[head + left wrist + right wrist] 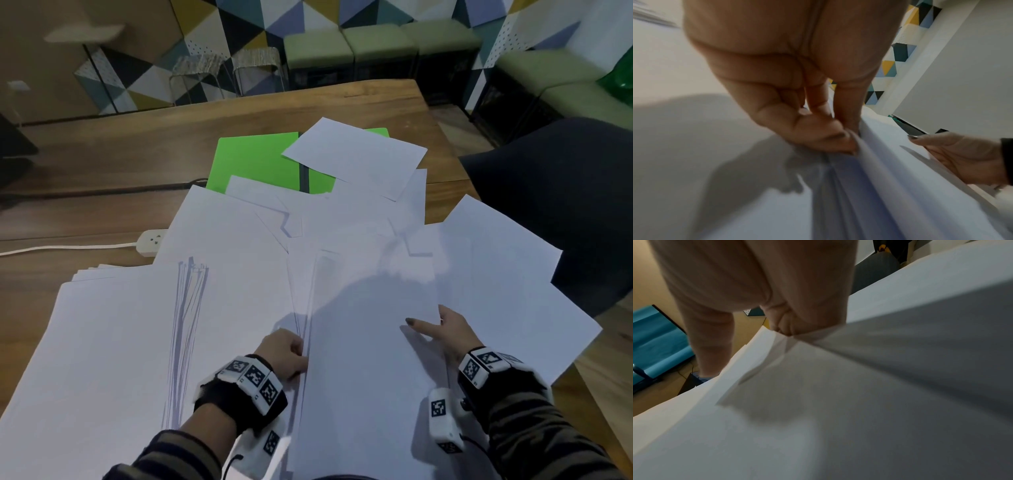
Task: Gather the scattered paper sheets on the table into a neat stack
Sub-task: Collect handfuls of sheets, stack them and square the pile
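Many white paper sheets lie scattered and overlapping across the wooden table (102,164). A loose pile of sheets (113,329) lies at the near left. A bundle of sheets (363,359) is lifted in front of me. My left hand (291,353) pinches the bundle's left edge (863,155) between thumb and fingers. My right hand (442,329) grips the bundle's right side, thumb on top (920,139), fingers hidden beneath the paper (818,386). More single sheets (356,154) lie farther back.
A green folder (257,161) with a dark band lies under the far sheets. A white power strip (150,241) with its cord sits at the left. A dark chair (555,205) stands at the table's right edge. Stools and green benches line the far wall.
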Demonstrator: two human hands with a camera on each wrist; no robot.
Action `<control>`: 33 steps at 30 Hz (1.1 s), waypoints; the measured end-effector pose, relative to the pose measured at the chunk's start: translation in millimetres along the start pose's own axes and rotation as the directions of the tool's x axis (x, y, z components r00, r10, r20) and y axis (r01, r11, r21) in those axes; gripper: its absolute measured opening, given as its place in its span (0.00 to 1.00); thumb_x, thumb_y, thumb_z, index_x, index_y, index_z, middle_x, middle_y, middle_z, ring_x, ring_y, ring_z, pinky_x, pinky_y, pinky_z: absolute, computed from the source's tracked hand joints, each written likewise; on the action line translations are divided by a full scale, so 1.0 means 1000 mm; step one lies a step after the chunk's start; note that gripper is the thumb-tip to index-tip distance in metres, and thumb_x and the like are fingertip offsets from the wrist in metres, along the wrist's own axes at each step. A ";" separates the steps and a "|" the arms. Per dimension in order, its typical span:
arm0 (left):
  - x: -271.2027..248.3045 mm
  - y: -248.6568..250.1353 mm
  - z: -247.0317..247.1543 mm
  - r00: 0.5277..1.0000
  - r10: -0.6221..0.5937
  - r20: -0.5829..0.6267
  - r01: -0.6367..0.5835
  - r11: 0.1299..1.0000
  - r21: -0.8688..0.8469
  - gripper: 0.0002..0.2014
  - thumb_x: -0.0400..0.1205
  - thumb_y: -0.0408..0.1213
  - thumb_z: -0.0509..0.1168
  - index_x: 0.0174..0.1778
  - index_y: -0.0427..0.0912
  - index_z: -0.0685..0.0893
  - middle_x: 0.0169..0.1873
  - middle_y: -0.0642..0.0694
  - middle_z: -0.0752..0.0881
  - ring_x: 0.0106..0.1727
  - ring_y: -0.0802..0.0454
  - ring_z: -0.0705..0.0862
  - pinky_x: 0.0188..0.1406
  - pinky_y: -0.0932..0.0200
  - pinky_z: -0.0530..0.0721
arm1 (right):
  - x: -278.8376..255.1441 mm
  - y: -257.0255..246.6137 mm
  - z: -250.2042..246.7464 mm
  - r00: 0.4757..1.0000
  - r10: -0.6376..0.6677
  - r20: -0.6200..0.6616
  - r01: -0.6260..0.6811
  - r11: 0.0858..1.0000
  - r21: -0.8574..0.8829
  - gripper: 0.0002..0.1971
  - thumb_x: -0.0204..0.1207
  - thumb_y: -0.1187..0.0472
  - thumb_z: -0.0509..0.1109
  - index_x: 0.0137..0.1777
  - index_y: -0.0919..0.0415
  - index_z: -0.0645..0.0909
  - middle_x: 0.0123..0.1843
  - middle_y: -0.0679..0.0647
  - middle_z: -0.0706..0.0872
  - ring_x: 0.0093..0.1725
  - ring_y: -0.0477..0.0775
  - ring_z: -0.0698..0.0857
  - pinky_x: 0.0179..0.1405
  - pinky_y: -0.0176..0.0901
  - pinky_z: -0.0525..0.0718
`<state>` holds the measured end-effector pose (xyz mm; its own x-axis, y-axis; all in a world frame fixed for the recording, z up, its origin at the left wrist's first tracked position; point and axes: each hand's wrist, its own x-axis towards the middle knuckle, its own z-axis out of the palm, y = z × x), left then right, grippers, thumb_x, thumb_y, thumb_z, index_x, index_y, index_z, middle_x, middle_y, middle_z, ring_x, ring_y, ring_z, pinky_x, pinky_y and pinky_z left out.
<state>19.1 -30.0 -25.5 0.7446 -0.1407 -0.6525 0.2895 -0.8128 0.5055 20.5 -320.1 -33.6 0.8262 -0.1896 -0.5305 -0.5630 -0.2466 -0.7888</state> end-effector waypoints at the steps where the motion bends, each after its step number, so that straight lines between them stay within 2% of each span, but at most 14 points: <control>1: -0.002 0.002 0.005 1.000 0.005 0.001 -0.005 1.000 -0.007 0.17 0.73 0.31 0.66 0.20 0.45 0.70 0.18 0.52 0.76 0.24 0.55 0.76 0.26 0.65 0.75 | 0.000 0.001 -0.001 1.000 0.006 0.021 -0.006 1.000 0.016 0.12 0.68 0.63 0.78 0.48 0.66 0.80 0.46 0.59 0.86 0.43 0.55 0.84 0.37 0.41 0.81; 4: -0.005 0.000 0.016 0.999 -0.019 -0.035 0.015 0.994 -0.104 0.16 0.74 0.30 0.66 0.22 0.47 0.73 0.22 0.50 0.77 0.29 0.50 0.78 0.34 0.59 0.79 | -0.002 0.002 -0.003 0.999 0.002 0.050 -0.004 0.999 0.048 0.09 0.69 0.67 0.76 0.43 0.59 0.79 0.48 0.59 0.87 0.43 0.51 0.84 0.35 0.37 0.83; 6: -0.007 -0.001 0.019 0.998 -0.042 -0.041 0.035 0.987 -0.160 0.15 0.73 0.30 0.67 0.22 0.46 0.74 0.20 0.49 0.78 0.26 0.47 0.79 0.33 0.55 0.81 | -0.003 0.006 -0.004 0.996 0.031 0.084 -0.038 0.997 0.072 0.11 0.67 0.67 0.78 0.46 0.59 0.80 0.53 0.61 0.88 0.49 0.57 0.86 0.48 0.47 0.85; 8: -0.008 -0.001 0.021 0.999 -0.032 -0.008 0.030 0.988 -0.153 0.12 0.73 0.30 0.67 0.25 0.43 0.76 0.22 0.45 0.80 0.27 0.46 0.80 0.34 0.52 0.85 | -0.005 0.007 -0.003 0.993 0.049 0.108 -0.057 0.996 0.070 0.19 0.61 0.62 0.82 0.51 0.59 0.81 0.55 0.61 0.88 0.55 0.61 0.86 0.61 0.58 0.83; 11: -0.014 0.000 0.023 0.997 -0.027 0.070 0.038 0.987 -0.158 0.08 0.73 0.33 0.69 0.30 0.41 0.77 0.26 0.40 0.81 0.26 0.46 0.80 0.34 0.53 0.85 | -0.005 0.013 -0.002 0.992 0.052 0.117 -0.061 0.995 0.075 0.37 0.47 0.50 0.85 0.58 0.62 0.81 0.55 0.60 0.88 0.57 0.61 0.86 0.65 0.60 0.81; 15: -0.018 0.000 0.030 0.990 -0.033 0.134 0.050 0.991 -0.123 0.10 0.72 0.32 0.71 0.28 0.41 0.77 0.21 0.45 0.81 0.20 0.52 0.81 0.32 0.55 0.86 | -0.004 0.015 -0.003 0.990 0.083 0.116 -0.097 0.987 0.128 0.20 0.67 0.68 0.78 0.59 0.70 0.81 0.55 0.62 0.87 0.53 0.58 0.86 0.59 0.50 0.81; 18: -0.021 0.002 0.027 0.988 -0.010 0.157 0.030 0.992 -0.123 0.09 0.72 0.32 0.71 0.28 0.41 0.78 0.19 0.49 0.80 0.17 0.56 0.80 0.27 0.58 0.83 | -0.005 0.019 -0.002 0.997 0.028 0.077 -0.035 0.995 0.090 0.21 0.67 0.69 0.77 0.60 0.67 0.79 0.53 0.60 0.86 0.53 0.59 0.84 0.57 0.50 0.80; 21: -0.015 0.001 0.007 0.999 0.025 0.042 -0.016 0.981 -0.193 0.09 0.74 0.41 0.71 0.31 0.43 0.81 0.22 0.48 0.84 0.23 0.52 0.82 0.30 0.56 0.84 | -0.013 0.016 -0.001 0.997 -0.008 0.078 -0.007 0.982 0.187 0.18 0.70 0.77 0.72 0.59 0.70 0.77 0.45 0.57 0.85 0.45 0.54 0.83 0.40 0.36 0.85; 23: -0.009 0.002 -0.012 0.990 0.001 -0.139 -0.052 0.930 -0.363 0.17 0.70 0.57 0.69 0.39 0.45 0.80 0.30 0.45 0.86 0.29 0.49 0.82 0.34 0.55 0.83 | -0.019 0.009 -0.002 0.997 -0.051 0.057 0.035 0.970 0.241 0.15 0.71 0.78 0.69 0.57 0.69 0.77 0.42 0.56 0.84 0.42 0.51 0.82 0.29 0.27 0.83; 25: -0.003 0.005 -0.028 0.969 -0.018 -0.247 -0.134 0.799 -0.587 0.30 0.66 0.61 0.71 0.55 0.44 0.77 0.47 0.41 0.83 0.44 0.47 0.82 0.47 0.52 0.82 | -0.020 0.001 -0.004 0.991 -0.130 0.043 0.111 0.949 0.295 0.16 0.69 0.71 0.75 0.56 0.73 0.79 0.42 0.58 0.86 0.42 0.54 0.84 0.34 0.30 0.84; 28: -0.001 0.012 -0.040 0.955 0.070 -0.289 -0.258 0.675 -0.691 0.49 0.59 0.54 0.80 0.73 0.44 0.65 0.62 0.44 0.81 0.61 0.49 0.82 0.59 0.51 0.83 | -0.020 -0.015 -0.004 0.975 -0.217 0.041 0.191 0.921 0.339 0.41 0.42 0.44 0.87 0.50 0.74 0.84 0.44 0.63 0.90 0.46 0.59 0.87 0.47 0.42 0.85; 29: -0.004 0.017 -0.042 0.957 0.130 -0.259 -0.282 0.628 -0.725 0.50 0.54 0.52 0.82 0.72 0.44 0.68 0.60 0.45 0.84 0.59 0.50 0.85 0.51 0.54 0.86 | -0.020 -0.020 -0.003 0.972 -0.230 0.038 0.201 0.910 0.362 0.39 0.42 0.44 0.87 0.49 0.71 0.84 0.43 0.60 0.90 0.47 0.58 0.88 0.47 0.39 0.86; 31: -0.010 0.027 -0.045 0.950 0.235 -0.206 -0.307 0.586 -0.750 0.38 0.51 0.47 0.80 0.59 0.42 0.82 0.50 0.47 0.91 0.48 0.55 0.90 0.29 0.61 0.85 | -0.022 -0.033 -0.001 0.963 -0.267 0.040 0.230 0.889 0.396 0.17 0.62 0.61 0.81 0.50 0.66 0.84 0.42 0.55 0.91 0.53 0.59 0.87 0.49 0.35 0.86; 33: -0.015 0.037 -0.050 0.934 0.262 -0.244 -0.354 0.581 -0.733 0.29 0.52 0.46 0.78 0.49 0.40 0.88 0.45 0.45 0.92 0.47 0.52 0.90 0.33 0.59 0.87 | -0.025 -0.045 0.001 0.938 -0.345 -0.020 0.331 0.882 0.334 0.11 0.70 0.74 0.72 0.50 0.63 0.83 0.45 0.57 0.90 0.54 0.61 0.87 0.58 0.45 0.84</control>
<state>48.9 -30.2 31.2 0.9179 -0.2063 -0.3391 0.3450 -0.0077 0.9386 24.9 -302.8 14.8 0.9692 -0.1115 -0.2195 -0.2166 0.0373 -0.9755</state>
